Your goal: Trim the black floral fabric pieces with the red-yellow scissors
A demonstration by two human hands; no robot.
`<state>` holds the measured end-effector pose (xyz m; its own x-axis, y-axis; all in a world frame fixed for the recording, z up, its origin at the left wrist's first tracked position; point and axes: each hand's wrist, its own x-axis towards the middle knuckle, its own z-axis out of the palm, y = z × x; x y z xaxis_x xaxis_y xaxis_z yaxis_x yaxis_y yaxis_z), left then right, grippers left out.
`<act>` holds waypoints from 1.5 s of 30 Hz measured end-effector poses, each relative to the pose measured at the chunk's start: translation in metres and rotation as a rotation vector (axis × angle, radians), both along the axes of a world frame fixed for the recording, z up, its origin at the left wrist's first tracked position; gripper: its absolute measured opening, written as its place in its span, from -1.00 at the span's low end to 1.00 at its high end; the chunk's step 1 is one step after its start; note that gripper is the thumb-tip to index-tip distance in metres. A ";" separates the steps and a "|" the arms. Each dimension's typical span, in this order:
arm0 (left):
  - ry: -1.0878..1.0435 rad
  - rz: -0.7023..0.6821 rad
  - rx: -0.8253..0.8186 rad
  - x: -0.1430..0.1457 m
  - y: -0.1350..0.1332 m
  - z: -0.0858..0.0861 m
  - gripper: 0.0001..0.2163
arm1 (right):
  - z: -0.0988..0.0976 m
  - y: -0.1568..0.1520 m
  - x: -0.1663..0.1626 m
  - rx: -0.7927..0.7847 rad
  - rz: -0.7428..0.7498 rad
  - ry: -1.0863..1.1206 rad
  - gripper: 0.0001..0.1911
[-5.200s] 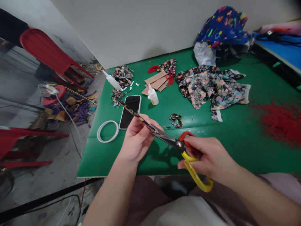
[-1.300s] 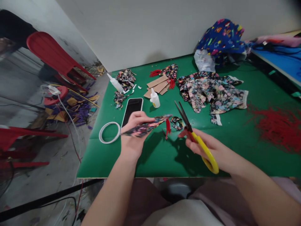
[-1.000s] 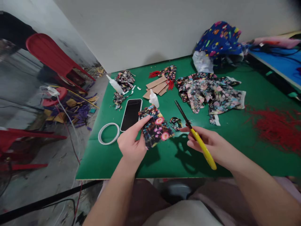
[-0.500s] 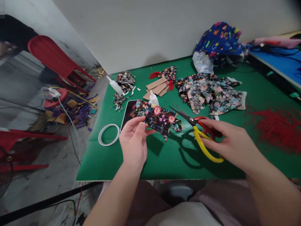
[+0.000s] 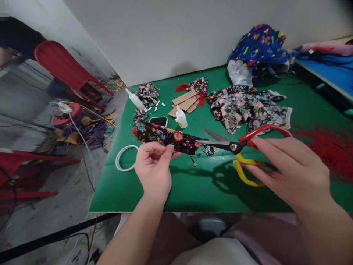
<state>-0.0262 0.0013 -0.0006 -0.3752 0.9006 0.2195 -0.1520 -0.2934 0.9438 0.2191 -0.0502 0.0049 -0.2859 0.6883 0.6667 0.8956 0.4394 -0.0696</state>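
Between its thumb and fingers, my left hand [image 5: 154, 167] pinches a strip of black floral fabric [image 5: 162, 136], raised above the green table. A bit of red shows at the strip's left end, and a thin shred hangs from its right end. My right hand [image 5: 295, 169] has its fingers in the red and yellow handles of a pair of scissors [image 5: 234, 147]. The blades are parted and point left, and the near one reaches the strip's right end. Behind the strip lie a phone [image 5: 159, 122] and an upright white glue bottle [image 5: 181, 118].
A tape roll [image 5: 121, 165] lies left of my left hand. Farther back are cardboard strips [image 5: 184, 101], another glue bottle [image 5: 135, 101] and floral fabric pieces [image 5: 237, 106]. Red threads [image 5: 325, 147] are heaped at right. A person's dark sleeve [image 5: 20, 35] shows beside a red chair [image 5: 59, 62].
The fabric strip has swung out to the left and lies more level, uncovering the phone's top. My right hand has moved right, and the scissors' handles have spread, opening the blades.
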 end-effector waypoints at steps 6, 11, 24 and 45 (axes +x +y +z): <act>0.068 0.039 0.065 0.000 -0.004 0.002 -0.82 | -0.003 0.002 -0.001 0.047 0.036 -0.022 -0.43; 0.095 0.029 0.082 0.000 -0.005 0.002 -0.84 | -0.003 0.002 -0.004 0.043 0.033 -0.035 -0.46; 0.178 0.024 0.074 0.000 -0.007 0.002 -0.84 | -0.004 -0.001 -0.002 -0.042 0.020 -0.032 -0.33; 0.105 -0.020 0.050 0.001 -0.004 0.004 -0.84 | -0.006 0.000 -0.002 -0.025 -0.001 -0.057 -0.36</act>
<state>-0.0251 -0.0031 0.0030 -0.3299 0.8946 0.3014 -0.0590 -0.3382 0.9392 0.2169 -0.0505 -0.0010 -0.3218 0.7047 0.6323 0.8989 0.4371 -0.0297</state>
